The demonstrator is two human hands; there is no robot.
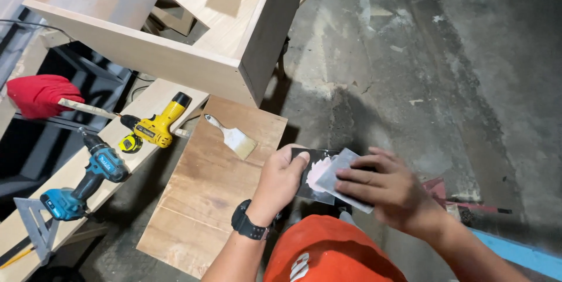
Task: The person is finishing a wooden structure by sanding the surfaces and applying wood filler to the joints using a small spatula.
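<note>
My left hand (280,179), with a black watch on its wrist, grips a small dark board (307,171) that carries a blob of pale pink putty (319,172). My right hand (389,185) holds a flat grey metal scraper (341,172) and presses its blade onto the putty. Both hands hover over a grey concrete floor (410,71), just right of a plywood sheet (211,188). Orange cloth (328,253) shows below the hands.
A paintbrush (234,137) lies on the plywood sheet. A wooden plank (70,176) at left bears a yellow drill (155,125), a teal drill (88,182), a tape measure (130,143) and a metal square (34,223). An open plywood cabinet box (175,59) stands above. Red cloth (38,94) lies far left.
</note>
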